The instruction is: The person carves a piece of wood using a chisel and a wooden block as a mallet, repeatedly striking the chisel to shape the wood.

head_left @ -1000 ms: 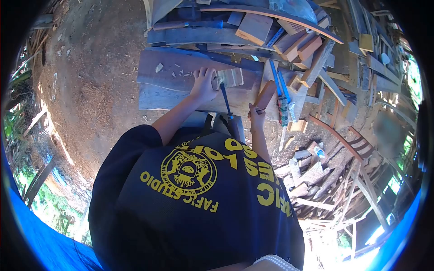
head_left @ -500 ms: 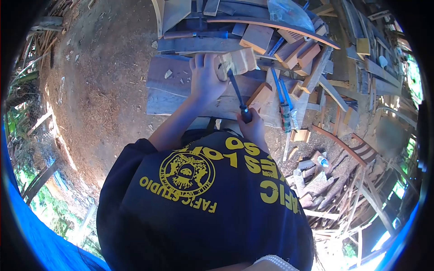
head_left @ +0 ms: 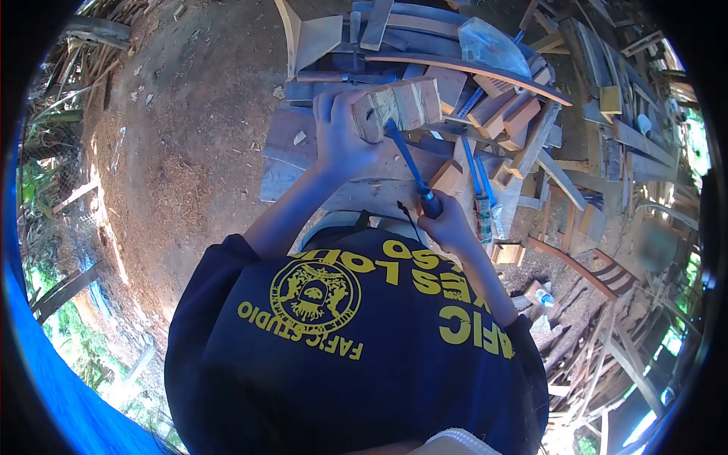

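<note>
My left hand [head_left: 341, 133] is wrapped round the left end of a pale wooden block [head_left: 406, 105], which is tilted above the workbench [head_left: 303, 182]. In my right hand [head_left: 449, 224] is the dark handle of a chisel [head_left: 409, 167]. The chisel's blade points up and away from me, and its tip meets the near face of the block. A dark mark shows on that face, close to my left fingers. Just right of the chisel lies a small wood offcut [head_left: 447, 177].
Wood blocks [head_left: 504, 114] and a long curved wooden strip [head_left: 470, 67] crowd the far bench, with a clear plastic bag [head_left: 493, 45]. Blue-handled tools [head_left: 478, 171] lie to the right. A curved slatted wooden piece [head_left: 576, 262] and scrap wood cover the ground at right.
The block now shows more of its near face, and the chisel tip sits against it. My right hand and forearm have come further into view, slightly right. The whole view has shifted a little.
</note>
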The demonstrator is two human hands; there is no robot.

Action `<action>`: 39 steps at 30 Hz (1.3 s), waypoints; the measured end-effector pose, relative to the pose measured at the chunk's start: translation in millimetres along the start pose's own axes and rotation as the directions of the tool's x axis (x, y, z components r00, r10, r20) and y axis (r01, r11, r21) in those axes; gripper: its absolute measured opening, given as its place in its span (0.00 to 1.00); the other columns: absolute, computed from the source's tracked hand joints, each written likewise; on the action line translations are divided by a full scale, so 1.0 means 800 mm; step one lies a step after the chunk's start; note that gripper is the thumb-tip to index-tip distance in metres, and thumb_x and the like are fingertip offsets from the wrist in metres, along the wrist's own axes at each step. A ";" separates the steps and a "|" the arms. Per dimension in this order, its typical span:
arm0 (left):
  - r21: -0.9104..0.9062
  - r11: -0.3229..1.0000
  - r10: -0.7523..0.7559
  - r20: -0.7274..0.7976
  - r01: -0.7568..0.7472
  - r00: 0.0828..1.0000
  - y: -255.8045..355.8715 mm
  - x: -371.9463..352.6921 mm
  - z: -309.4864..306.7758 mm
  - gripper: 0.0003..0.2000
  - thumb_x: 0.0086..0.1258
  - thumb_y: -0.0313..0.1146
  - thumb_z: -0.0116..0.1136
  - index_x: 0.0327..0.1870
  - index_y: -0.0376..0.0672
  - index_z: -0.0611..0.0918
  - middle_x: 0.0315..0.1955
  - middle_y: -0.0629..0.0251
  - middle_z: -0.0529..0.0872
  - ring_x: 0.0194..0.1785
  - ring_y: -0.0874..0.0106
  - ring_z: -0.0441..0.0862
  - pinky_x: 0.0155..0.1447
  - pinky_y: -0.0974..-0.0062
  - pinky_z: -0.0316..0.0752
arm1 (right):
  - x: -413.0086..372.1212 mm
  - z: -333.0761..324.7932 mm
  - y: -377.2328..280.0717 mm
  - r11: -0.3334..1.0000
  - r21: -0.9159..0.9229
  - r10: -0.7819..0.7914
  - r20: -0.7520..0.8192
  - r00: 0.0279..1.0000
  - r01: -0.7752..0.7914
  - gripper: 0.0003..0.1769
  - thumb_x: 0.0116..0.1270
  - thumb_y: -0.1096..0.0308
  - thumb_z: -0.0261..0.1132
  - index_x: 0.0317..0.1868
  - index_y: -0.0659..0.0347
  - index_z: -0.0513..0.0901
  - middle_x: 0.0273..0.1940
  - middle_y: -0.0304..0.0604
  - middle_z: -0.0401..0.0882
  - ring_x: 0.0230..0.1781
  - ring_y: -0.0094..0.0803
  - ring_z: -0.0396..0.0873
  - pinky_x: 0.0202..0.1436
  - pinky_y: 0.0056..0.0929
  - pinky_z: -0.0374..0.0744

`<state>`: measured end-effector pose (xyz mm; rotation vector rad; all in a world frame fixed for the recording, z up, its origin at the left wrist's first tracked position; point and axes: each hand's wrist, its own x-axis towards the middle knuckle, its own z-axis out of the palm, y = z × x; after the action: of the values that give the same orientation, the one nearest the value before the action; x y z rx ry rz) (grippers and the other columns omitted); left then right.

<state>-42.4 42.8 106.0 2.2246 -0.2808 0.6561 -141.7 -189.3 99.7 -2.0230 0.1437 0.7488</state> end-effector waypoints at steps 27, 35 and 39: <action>-0.289 0.041 -0.584 0.769 0.956 0.258 -0.031 -0.080 0.031 0.36 0.40 0.19 0.70 0.56 0.36 0.67 0.46 0.55 0.77 0.43 0.68 0.80 0.43 0.72 0.79 | -0.071 0.015 0.047 0.910 0.392 0.178 -0.070 0.982 -0.137 0.18 0.61 0.69 0.66 0.49 0.65 0.73 0.33 0.37 0.72 0.33 0.22 0.70 0.38 0.24 0.70; -0.224 0.391 -0.630 0.642 0.893 0.437 -0.071 -0.137 0.093 0.37 0.41 0.25 0.73 0.57 0.35 0.66 0.52 0.51 0.70 0.54 0.62 0.73 0.52 0.63 0.74 | -0.077 0.016 0.041 0.914 0.355 0.251 -0.111 0.962 -0.198 0.17 0.63 0.64 0.67 0.46 0.64 0.73 0.30 0.35 0.70 0.31 0.22 0.68 0.37 0.23 0.69; 0.084 0.899 -0.417 0.464 0.430 0.781 -0.085 -0.144 0.112 0.37 0.41 0.28 0.71 0.56 0.34 0.66 0.52 0.47 0.67 0.58 0.50 0.63 0.62 0.53 0.61 | -0.075 0.031 0.061 0.896 0.346 0.322 -0.079 0.943 -0.277 0.17 0.64 0.63 0.67 0.46 0.64 0.74 0.30 0.37 0.72 0.31 0.23 0.69 0.37 0.24 0.70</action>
<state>-79.6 20.9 -49.1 2.2858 -0.0159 -0.1466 -220.2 -207.2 88.1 -1.7437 0.6334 0.7219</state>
